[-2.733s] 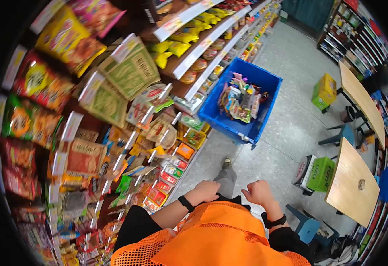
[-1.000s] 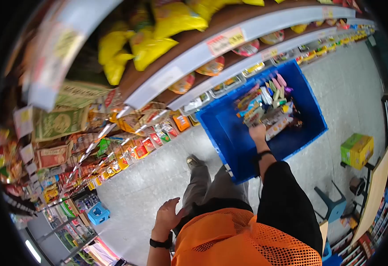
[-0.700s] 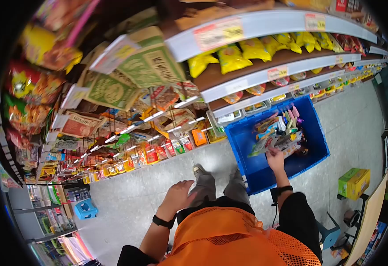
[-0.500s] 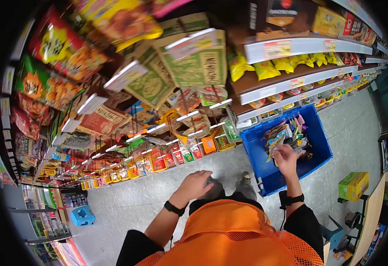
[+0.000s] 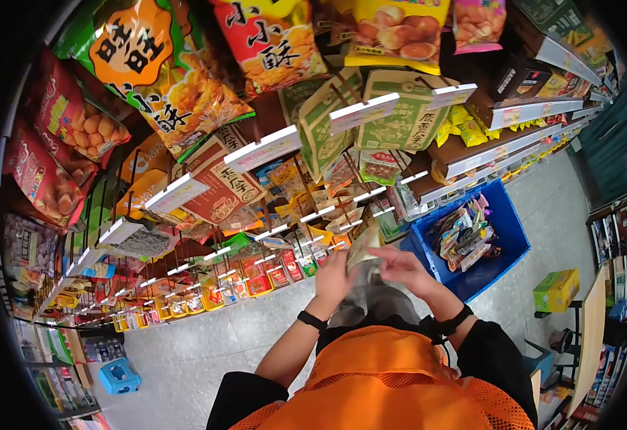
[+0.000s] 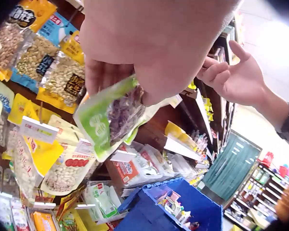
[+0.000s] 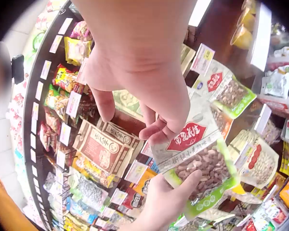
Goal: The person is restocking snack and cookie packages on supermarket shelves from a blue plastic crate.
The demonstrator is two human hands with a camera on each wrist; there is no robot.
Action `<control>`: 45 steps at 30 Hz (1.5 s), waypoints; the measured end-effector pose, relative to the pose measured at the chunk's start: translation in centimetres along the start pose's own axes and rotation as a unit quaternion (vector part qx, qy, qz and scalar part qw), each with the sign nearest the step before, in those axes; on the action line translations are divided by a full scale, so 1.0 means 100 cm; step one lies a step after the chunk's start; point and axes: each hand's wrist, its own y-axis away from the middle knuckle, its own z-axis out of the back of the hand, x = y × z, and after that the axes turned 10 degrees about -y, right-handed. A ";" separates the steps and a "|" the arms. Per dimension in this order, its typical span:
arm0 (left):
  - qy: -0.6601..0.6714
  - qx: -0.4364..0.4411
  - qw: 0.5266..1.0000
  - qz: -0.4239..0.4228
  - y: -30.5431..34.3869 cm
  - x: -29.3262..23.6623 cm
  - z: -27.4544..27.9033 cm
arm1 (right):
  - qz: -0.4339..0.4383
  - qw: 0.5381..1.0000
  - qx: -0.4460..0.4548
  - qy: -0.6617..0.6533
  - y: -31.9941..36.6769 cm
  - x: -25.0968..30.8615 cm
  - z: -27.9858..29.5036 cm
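A white-and-green pouch of nuts (image 7: 202,166) with a red label hangs between my hands, its nuts showing through a clear window. My left hand (image 5: 333,278) grips it, the thumb (image 7: 189,186) pressed across the front in the right wrist view. Behind the pouch, the left fingers are partly hidden. My right hand (image 5: 406,272) is beside the pouch's top edge, its fingers loosely bent and the thumb apart. In the left wrist view that right hand (image 6: 238,79) holds nothing.
Hanging snack bags and price tags (image 5: 263,149) crowd the rack ahead. A blue bin (image 5: 464,283) holding several packets stands on the floor at right. Further right are a yellow-green box (image 5: 557,290) and a wooden table (image 5: 591,337); a blue stool (image 5: 120,376) is at left.
My right hand has come out of the blue bin and over to the left hand. The left hand, empty before, now holds the nut pouch. The view has turned toward the rack.
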 end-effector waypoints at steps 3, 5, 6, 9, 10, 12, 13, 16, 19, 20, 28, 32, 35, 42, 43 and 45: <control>0.040 -0.036 0.998 0.014 0.004 0.009 0.000 | -0.030 0.999 0.009 -0.044 -0.018 0.000 -0.005; 0.055 -0.018 0.997 0.045 0.006 0.017 0.004 | -0.032 0.996 0.002 -0.085 -0.037 -0.003 0.015; 0.035 0.051 0.997 0.054 0.005 0.027 0.002 | -0.029 0.994 -0.073 -0.081 -0.054 -0.018 0.041; 0.038 0.163 0.983 0.075 0.008 0.050 -0.005 | 0.056 0.939 -0.221 0.257 -0.094 -0.050 0.109; 0.058 0.205 0.973 0.088 0.009 0.056 -0.007 | 0.055 0.939 -0.222 0.257 -0.099 -0.044 0.116; 0.070 0.224 0.970 0.066 -0.002 0.062 -0.004 | 0.191 0.783 -0.229 0.546 -0.109 -0.038 0.127; 0.073 0.240 0.966 0.059 -0.008 0.061 -0.006 | 0.175 0.841 -0.229 0.457 -0.112 -0.036 0.131; 0.093 0.251 0.963 0.024 -0.030 0.061 -0.024 | 0.202 0.747 -0.283 0.567 -0.088 -0.026 0.123; 0.108 0.239 0.965 0.014 -0.056 0.032 -0.017 | 0.217 0.719 -0.286 0.596 -0.066 -0.026 0.120; 0.108 0.239 0.965 0.013 -0.066 0.028 -0.020 | 0.232 0.702 -0.285 0.610 -0.064 -0.026 0.119; 0.203 0.178 0.961 -0.057 -0.127 -0.014 -0.047 | 0.311 0.665 -0.258 0.628 -0.064 0.004 0.118; 0.175 0.173 0.968 -0.053 -0.144 -0.031 -0.056 | 0.345 0.648 -0.268 0.624 -0.070 0.008 0.113; 0.187 0.122 0.974 -0.031 -0.141 -0.039 -0.059 | 0.337 0.669 -0.260 0.609 -0.067 0.006 0.112; 0.173 0.110 0.978 -0.035 -0.148 -0.044 -0.064 | 0.272 0.652 -0.222 0.672 -0.080 0.014 0.116; 0.182 0.104 0.977 -0.032 -0.148 -0.043 -0.065 | 0.266 0.657 -0.212 0.673 -0.082 0.014 0.115; 0.217 0.098 0.971 -0.019 -0.148 -0.036 -0.073 | 0.235 0.668 -0.193 0.679 -0.088 0.009 0.117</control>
